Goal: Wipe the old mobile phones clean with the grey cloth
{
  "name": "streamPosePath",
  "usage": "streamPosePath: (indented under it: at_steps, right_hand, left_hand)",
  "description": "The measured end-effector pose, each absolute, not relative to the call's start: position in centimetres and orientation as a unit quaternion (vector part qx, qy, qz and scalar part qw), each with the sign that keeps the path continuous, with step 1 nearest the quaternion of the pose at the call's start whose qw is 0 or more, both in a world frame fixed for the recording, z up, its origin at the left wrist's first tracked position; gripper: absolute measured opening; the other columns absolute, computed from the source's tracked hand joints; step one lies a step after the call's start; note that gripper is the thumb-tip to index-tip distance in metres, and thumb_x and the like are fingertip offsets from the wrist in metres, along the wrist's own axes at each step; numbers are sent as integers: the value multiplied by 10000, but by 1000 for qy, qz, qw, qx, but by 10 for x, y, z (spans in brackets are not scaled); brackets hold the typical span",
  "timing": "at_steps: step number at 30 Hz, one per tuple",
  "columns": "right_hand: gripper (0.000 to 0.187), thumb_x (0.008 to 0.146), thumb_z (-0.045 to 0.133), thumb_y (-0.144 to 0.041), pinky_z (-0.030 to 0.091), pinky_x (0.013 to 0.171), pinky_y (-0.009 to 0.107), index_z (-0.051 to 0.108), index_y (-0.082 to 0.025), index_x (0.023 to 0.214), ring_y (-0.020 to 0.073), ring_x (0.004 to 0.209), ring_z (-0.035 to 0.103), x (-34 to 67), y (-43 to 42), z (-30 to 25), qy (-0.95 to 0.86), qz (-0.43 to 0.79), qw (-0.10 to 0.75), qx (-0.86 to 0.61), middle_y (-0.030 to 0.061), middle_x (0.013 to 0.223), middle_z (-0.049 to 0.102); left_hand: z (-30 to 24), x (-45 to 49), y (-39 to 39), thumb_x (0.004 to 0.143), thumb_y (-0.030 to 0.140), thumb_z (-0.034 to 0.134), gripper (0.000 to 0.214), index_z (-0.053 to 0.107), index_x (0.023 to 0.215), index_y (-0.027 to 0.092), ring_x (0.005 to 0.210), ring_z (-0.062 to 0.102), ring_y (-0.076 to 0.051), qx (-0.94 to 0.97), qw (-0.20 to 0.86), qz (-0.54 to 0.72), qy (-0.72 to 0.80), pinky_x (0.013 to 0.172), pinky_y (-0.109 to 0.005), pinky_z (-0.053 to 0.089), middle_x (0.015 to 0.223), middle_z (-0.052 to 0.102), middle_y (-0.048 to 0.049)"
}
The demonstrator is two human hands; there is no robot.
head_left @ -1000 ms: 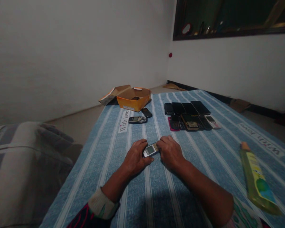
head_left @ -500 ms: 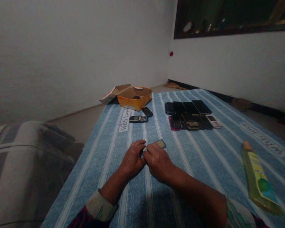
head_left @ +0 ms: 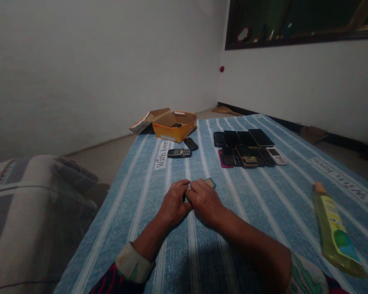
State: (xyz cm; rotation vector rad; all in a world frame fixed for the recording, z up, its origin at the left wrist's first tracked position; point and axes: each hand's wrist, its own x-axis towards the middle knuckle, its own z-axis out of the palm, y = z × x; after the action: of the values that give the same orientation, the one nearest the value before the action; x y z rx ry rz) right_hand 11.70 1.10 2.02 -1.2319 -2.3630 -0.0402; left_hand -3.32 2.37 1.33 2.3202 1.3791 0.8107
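A small keypad phone [head_left: 210,183] is at my hands, low over the striped bedcover. Only its far right end, with pale keys, shows past my fingers. My left hand [head_left: 173,204] is closed around the phone's left end, its fingers curled and the thumb underneath. My right hand [head_left: 205,201] lies over the middle of the phone with fingers bent and pressed together, touching the left fingertips. What the fingertips do is hidden behind the knuckles. Beyond the hands lie a dark Nokia-style phone [head_left: 179,153] and another dark phone [head_left: 190,143].
An orange cardboard box [head_left: 171,132] stands open at the far left, its lid [head_left: 145,123] beside it. Several phones lie in two rows at the right, among them a black smartphone [head_left: 260,138]. A bottle of yellow-green liquid [head_left: 337,237] lies on the right.
My right hand has shifted slightly forward over the phone and covers more of its keypad. The left hand has barely moved. Everything else lies as before.
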Motion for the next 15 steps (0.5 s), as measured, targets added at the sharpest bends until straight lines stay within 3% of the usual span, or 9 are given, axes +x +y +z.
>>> streamPosePath:
  at_steps: [5, 11, 15]
  right_hand:
    - [184, 918, 527, -96, 394, 708, 331, 681, -151, 834, 232, 860, 480, 127, 22, 23, -823, -40, 215, -525, 98, 865, 598]
    - [159, 926, 528, -108, 411, 730, 320, 682, -144, 937, 214, 856, 495, 110, 9, 19, -866, -25, 232, -442, 79, 905, 623]
    - [175, 920, 530, -102, 406, 712, 334, 681, -152, 846, 233, 874, 493, 126, 20, 26, -835, -25, 201, -511, 96, 882, 605]
  left_hand:
    - [11, -31, 24, 630, 195, 766, 316, 703, 939, 174, 1136, 595, -310, 803, 157, 274, 505, 982, -474, 495, 1204, 654, -123]
    - [10, -32, 27, 703, 126, 626, 288, 688, 983, 156, 1109, 617, -271, 814, 158, 294, 476, 1007, -442, 485, 1177, 667, -122]
    - [11, -31, 25, 648, 182, 734, 318, 694, 964, 171, 1143, 598, -301, 806, 157, 284, 496, 996, -476, 486, 1223, 647, -125]
